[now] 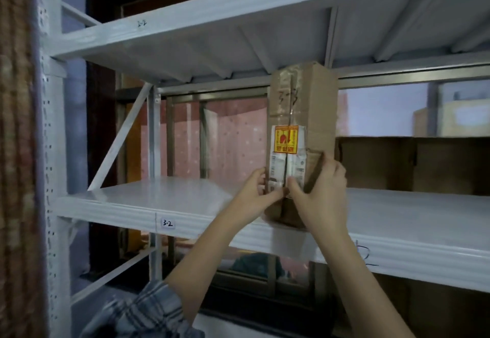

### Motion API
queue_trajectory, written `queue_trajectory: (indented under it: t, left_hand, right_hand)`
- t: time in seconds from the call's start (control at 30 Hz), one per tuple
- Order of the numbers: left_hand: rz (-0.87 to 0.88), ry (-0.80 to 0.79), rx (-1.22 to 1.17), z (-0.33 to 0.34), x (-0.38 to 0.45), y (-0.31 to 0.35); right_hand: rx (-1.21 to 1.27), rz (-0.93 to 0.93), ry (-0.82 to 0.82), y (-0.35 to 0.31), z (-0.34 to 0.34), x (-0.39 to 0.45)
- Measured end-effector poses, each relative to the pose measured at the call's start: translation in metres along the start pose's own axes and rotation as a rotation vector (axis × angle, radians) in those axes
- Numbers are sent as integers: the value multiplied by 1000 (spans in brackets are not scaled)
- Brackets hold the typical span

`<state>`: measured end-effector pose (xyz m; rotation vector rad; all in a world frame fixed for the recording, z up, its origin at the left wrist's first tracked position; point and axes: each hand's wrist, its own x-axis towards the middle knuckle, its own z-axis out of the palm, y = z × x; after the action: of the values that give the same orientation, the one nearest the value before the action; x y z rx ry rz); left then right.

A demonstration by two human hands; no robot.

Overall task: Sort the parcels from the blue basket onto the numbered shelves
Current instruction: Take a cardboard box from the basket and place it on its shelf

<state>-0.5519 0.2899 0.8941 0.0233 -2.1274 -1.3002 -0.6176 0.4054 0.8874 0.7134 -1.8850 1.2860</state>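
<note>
Grip: my left hand (254, 191) and right hand (320, 189) clasp the tall taped brown cardboard parcel (299, 115) low down.
Parcel: upright on the white metal shelf (164, 197).
Tag: "3-2" label (167, 223) on its front edge.

Both arms raised, left hand (256, 191) and right hand (322, 189) clasped close.

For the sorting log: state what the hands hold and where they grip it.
Both hands, left hand and right hand, hold the upright cardboard parcel at its lower end, one on each side.
</note>
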Motion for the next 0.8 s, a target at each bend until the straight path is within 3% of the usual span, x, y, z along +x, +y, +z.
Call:
queue_trajectory:
  t: [0.17,0.5,0.57,0.63,0.73,0.8]
  left_hand:
    - [52,31,58,19,0,-1]
    - [22,56,96,21,1,2]
    - [-6,54,99,19,0,1]
    - [-20,68,101,14,0,-2]
    - [-14,133,108,0,-4,-7]
    - [10,196,133,-14,-12,-12]
  right_hand:
    - [212,22,-149,18,-24,3]
    - [212,76,-254,30,-29,2]
    - [156,107,-214,29,-27,-4]
    - [-5,41,-49,23,-25,-15]
    - [-121,-221,162,7,-11,-31]
    - [-95,-376,176,-10,7,-43]
